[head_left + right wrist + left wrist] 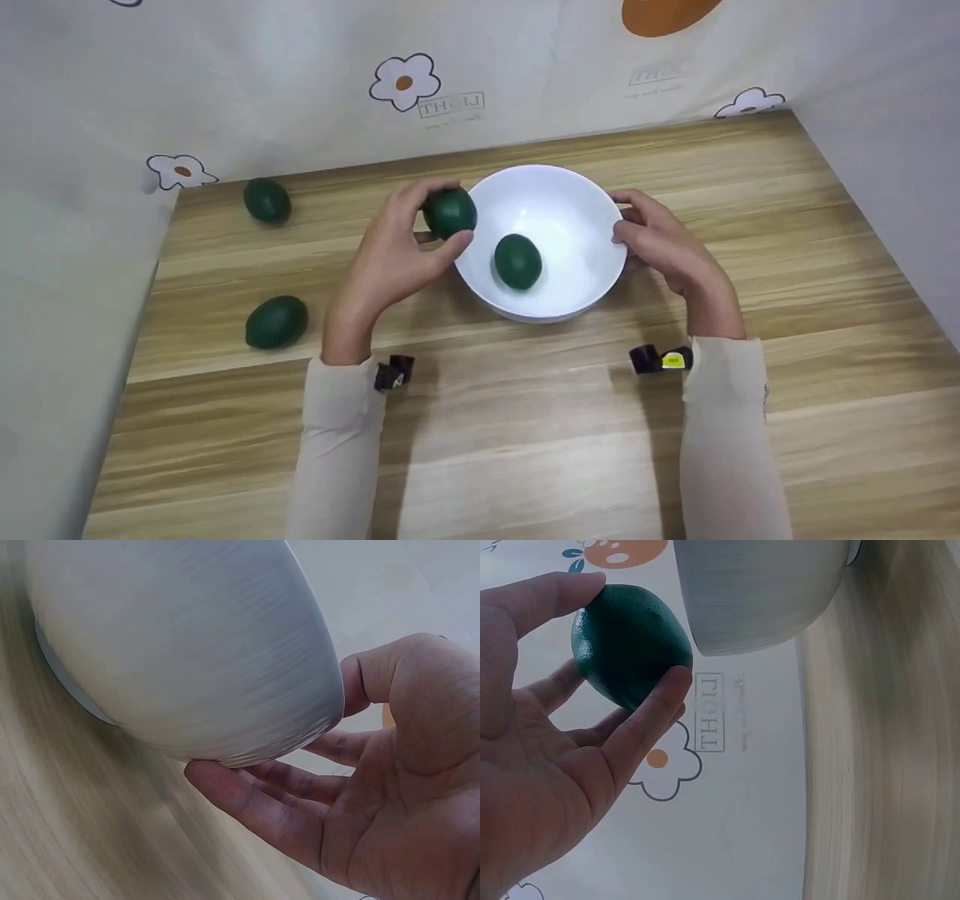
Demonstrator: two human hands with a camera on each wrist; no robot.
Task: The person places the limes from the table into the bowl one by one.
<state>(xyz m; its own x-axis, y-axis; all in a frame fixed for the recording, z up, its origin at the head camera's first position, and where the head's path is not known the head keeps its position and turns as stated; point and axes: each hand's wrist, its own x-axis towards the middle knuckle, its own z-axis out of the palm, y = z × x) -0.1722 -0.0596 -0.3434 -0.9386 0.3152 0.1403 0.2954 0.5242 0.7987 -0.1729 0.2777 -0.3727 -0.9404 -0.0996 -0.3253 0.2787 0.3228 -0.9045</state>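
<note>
My left hand (pixel 394 244) pinches a glossy dark green egg-shaped fruit (pixel 451 213) between thumb and fingers, at the left rim of a white bowl (pixel 574 255). In the left wrist view, this fruit (pixel 626 645) is beside the bowl's outer wall (pixel 754 592). A second green fruit (pixel 517 262) lies inside the bowl, left of its middle. My right hand (pixel 664 240) grips the bowl's right side, thumb at the rim and fingers against the outer wall. The right wrist view shows those fingers (pixel 262 810) under the bowl's curved side (pixel 187 652).
Two more green fruits lie at the left of the wood-grain table (pixel 525 420), one near the back edge (pixel 267 201), the other closer (pixel 277 322). A pale flower-print cloth (pixel 300 90) hangs behind. Small black devices (pixel 394 373) sit at both sleeve cuffs.
</note>
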